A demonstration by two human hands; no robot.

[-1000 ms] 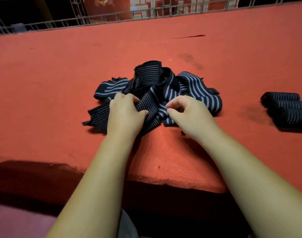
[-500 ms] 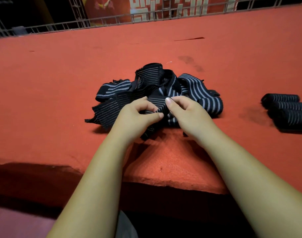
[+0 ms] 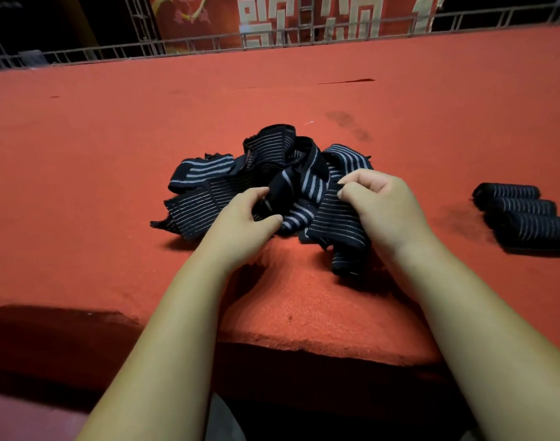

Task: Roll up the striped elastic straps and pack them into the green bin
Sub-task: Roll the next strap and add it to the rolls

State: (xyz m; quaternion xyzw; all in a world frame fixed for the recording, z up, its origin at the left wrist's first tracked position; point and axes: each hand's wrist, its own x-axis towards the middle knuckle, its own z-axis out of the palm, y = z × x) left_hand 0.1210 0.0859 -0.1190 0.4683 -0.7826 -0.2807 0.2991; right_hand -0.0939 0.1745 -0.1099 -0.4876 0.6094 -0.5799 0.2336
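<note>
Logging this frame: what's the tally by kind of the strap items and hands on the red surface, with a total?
Rolled straps: 3, side by side on the right
Heap of loose straps: 1, straps within too tangled to count
Hands: 2, left hand and right hand, both pinching the heap
Total: 6

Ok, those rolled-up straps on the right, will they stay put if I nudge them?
Likely not: the rolled straps lie on their sides as cylinders, so a sideways push probably rolls them. The fuzzy red surface may slow that.
</note>
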